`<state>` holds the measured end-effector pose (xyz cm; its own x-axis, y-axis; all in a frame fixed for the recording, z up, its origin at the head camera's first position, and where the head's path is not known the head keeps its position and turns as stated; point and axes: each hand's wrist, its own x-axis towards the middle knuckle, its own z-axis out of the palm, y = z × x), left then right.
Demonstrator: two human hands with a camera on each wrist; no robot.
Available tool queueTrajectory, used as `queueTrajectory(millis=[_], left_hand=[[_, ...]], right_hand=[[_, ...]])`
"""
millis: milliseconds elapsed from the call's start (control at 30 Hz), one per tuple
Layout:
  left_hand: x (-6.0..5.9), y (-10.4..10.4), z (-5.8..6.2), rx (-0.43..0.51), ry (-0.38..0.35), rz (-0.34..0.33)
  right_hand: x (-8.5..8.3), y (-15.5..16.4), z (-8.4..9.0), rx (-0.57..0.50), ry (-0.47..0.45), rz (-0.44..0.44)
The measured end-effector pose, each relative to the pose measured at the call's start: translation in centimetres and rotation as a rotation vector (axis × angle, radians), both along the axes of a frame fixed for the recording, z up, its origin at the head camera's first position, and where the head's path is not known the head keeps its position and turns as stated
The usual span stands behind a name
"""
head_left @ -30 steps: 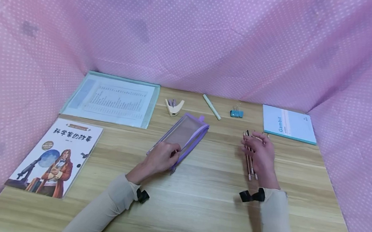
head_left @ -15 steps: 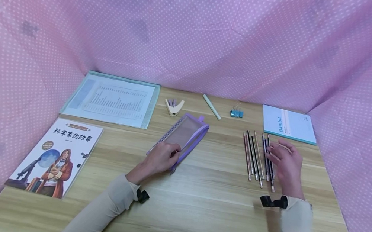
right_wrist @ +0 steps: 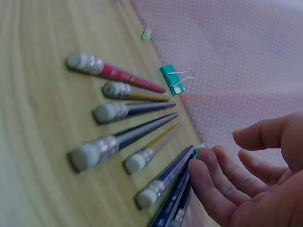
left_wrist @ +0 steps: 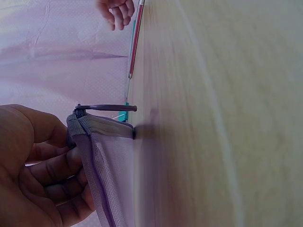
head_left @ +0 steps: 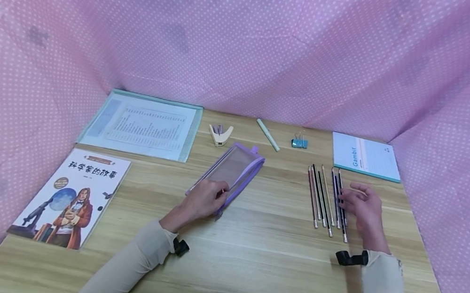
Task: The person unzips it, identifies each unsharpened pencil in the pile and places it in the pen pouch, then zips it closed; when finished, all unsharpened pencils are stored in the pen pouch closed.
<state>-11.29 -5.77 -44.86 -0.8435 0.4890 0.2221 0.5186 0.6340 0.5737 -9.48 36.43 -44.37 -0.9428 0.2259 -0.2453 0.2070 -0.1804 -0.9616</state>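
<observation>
A purple mesh pencil case [head_left: 229, 165] lies slantwise at the table's middle. My left hand [head_left: 206, 199] pinches its near upper edge; the left wrist view shows thumb and fingers gripping the case [left_wrist: 111, 165] beside its dark zipper pull [left_wrist: 109, 108]. To the right, several pencils [head_left: 322, 202] lie spread in a loose row, eraser ends towards me. My right hand [head_left: 364, 213] is over the right side of that row, fingers loosely bent and holding nothing. In the right wrist view its fingertips are close to the rightmost dark pencils [right_wrist: 165, 184]; whether they touch is unclear.
Along the back are a stapler [head_left: 220, 136], a pale green pen [head_left: 267, 135], a teal binder clip [head_left: 299, 143] and a light blue notebook [head_left: 367, 157]. A document folder [head_left: 143, 126] and a picture-covered book [head_left: 72, 201] lie left. Pink dotted cloth [head_left: 244, 48] surrounds the table.
My right hand has moved right off the pencils, which now lie spread out beside it instead of bunched under the fingers. The left hand and the pencil case have stayed put.
</observation>
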Motion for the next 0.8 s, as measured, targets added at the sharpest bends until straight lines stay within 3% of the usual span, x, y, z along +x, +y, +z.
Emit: queueTrajectory(millis=[500, 800], left_hand=[[-0.1, 0.0, -0.1, 0.005, -0.001, -0.003], [0.0, -0.1, 0.0, 0.002, 0.011, 0.000]], right_hand=[[-0.2, 1.3, -0.5, 0.204, -0.083, 0.076], [-0.4, 1.2, -0.2, 0.720, -0.144, 0.230]])
